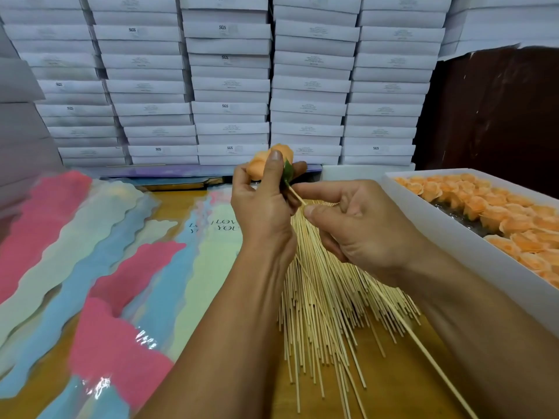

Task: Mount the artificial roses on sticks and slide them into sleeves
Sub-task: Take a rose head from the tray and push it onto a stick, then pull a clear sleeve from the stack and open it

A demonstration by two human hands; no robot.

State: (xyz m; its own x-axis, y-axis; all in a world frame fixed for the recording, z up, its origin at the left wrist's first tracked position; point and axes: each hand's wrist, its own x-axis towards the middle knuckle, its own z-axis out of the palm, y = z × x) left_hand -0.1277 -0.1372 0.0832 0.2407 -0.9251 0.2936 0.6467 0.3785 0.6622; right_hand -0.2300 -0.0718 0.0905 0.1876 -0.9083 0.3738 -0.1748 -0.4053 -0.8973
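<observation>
Both forearms reach forward; the left hand [262, 204] curls upright in a closed grip, the right hand [354, 225] pinches thumb to forefinger.

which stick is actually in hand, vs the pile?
The stick pinched by the right hand, tip at the rose held in the left hand. It crosses diagonally over the pile.

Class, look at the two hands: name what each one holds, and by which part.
The left hand grips an orange rose around its bloom. The right hand pinches a stick near its upper end, just below the rose's base.
</observation>
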